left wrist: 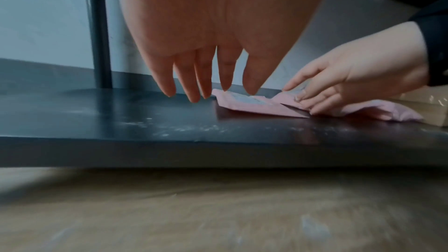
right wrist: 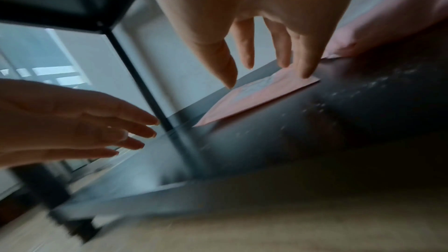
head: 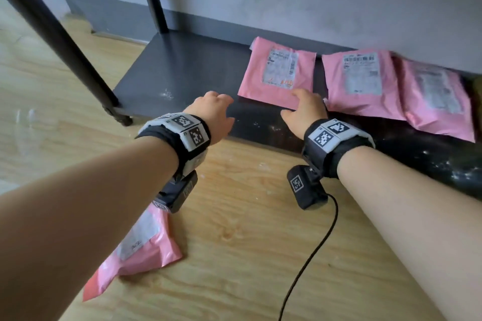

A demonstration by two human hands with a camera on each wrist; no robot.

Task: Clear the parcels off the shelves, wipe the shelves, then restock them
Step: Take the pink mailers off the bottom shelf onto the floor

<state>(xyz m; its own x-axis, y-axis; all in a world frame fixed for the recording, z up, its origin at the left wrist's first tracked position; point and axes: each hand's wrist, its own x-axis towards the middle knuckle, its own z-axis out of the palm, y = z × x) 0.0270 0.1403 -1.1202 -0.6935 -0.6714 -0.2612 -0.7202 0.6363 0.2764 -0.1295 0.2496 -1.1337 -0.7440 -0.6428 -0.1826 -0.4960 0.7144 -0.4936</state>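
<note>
From the head view I see my left hand (head: 217,112) hovering over the bare end of the bottom shelf (head: 167,78), fingers loosely spread and holding nothing. My right hand (head: 303,109) rests its fingers on the near corner of the first pink parcel (head: 277,74), which lies flat on the shelf beside two more pink parcels (head: 361,81) to its right. A fourth pink parcel (head: 142,245) lies on the wooden floor (head: 247,229) under my left forearm. Whether I am clearing or restocking I cannot say; white specks are scattered along the shelf's front edge.

The left wrist view adds what the head camera hides: my left fingers (left wrist: 191,87) hang straight just above the shelf, touching nothing, while the right fingers (left wrist: 312,101) press flat on the parcel corner, not curled round it.

The right wrist view, blurred, shows my right fingertips (right wrist: 306,68) on the parcel's edge, I judge to slide or square it, and the shelf post (right wrist: 150,99).
</note>
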